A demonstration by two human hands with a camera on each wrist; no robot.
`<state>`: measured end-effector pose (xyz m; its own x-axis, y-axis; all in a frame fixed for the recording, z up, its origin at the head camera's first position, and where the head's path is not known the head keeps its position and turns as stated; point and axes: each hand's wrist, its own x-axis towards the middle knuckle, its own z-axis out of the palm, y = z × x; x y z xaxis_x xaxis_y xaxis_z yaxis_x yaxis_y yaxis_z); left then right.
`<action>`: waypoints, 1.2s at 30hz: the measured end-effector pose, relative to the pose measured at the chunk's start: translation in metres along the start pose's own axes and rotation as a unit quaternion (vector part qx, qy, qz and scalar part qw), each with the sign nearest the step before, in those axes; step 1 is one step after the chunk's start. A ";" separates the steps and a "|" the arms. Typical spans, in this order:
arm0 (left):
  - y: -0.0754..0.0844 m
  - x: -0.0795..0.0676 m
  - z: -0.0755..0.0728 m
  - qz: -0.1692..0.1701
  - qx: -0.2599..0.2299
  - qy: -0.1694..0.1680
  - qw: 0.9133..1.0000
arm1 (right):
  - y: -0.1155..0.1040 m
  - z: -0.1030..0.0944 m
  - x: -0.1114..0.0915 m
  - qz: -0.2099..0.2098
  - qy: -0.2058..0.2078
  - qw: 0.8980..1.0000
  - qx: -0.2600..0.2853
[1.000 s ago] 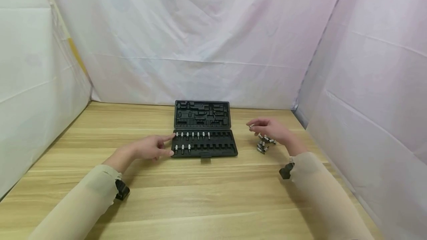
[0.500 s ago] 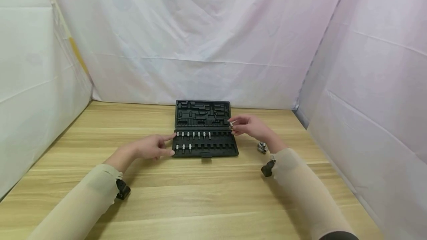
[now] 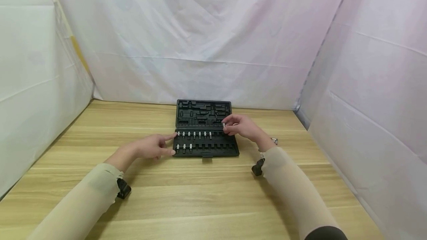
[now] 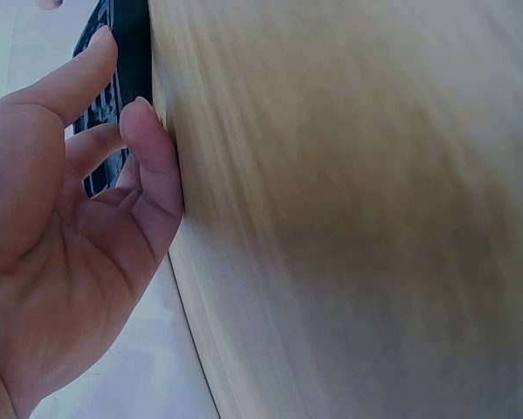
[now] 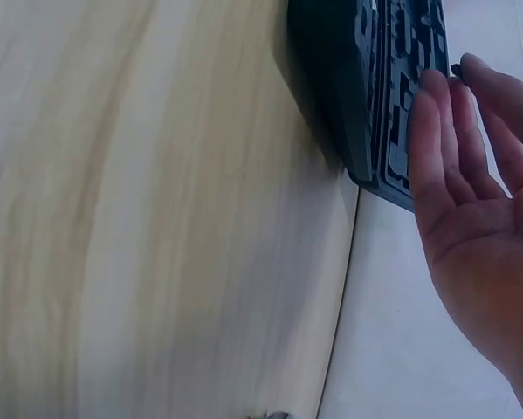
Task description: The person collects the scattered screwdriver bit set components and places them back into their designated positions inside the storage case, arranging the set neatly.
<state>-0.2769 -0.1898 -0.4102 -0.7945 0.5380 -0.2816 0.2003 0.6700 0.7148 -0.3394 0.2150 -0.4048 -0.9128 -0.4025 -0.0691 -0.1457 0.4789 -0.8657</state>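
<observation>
A black case [image 3: 203, 142] lies unfolded on the table, its lid [image 3: 204, 103] tilted up at the back. Several silver bit sockets [image 3: 194, 135] stand in the left part of its back row, and three more bit sockets [image 3: 184, 148] at the left of the front row. My left hand [image 3: 151, 146] touches the case's left edge with forefinger and thumb spread apart. Over the right part of the back row, my right hand [image 3: 243, 126] pinches a bit socket [image 3: 224, 125] between thumb and fingers. In the right wrist view, only that socket's dark end [image 5: 456, 70] shows.
Loose bit sockets [image 3: 274, 140] lie on the wooden table [image 3: 200, 199] right of the case, mostly hidden by the right forearm. White cloth [image 3: 200, 40] hangs behind the table and along both sides.
My right hand has travelled left with the bit socket, from beside the loose ones to above the case's back row. The left hand has stayed at the case's edge.
</observation>
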 end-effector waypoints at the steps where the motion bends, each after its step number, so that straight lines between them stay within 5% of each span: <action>1: 0.000 0.000 0.000 0.000 0.000 0.000 1.000 | 0.000 0.001 0.001 0.002 0.001 1.000 0.004; 13: -0.002 0.002 0.000 0.002 0.007 0.003 1.000 | -0.001 0.011 0.013 0.019 0.008 1.000 0.005; 22: -0.001 0.001 0.001 0.002 0.008 0.004 1.000 | -0.005 0.017 0.020 0.026 0.015 0.995 -0.099; 36: 0.001 -0.001 0.001 0.014 0.003 0.001 1.000 | -0.004 0.022 0.026 0.037 0.005 0.991 -0.132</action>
<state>-0.2753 -0.1889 -0.4095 -0.7899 0.5555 -0.2598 0.2267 0.6581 0.7180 -0.3545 0.1856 -0.4144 -0.9281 -0.3523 -0.1208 -0.1723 0.6938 -0.6993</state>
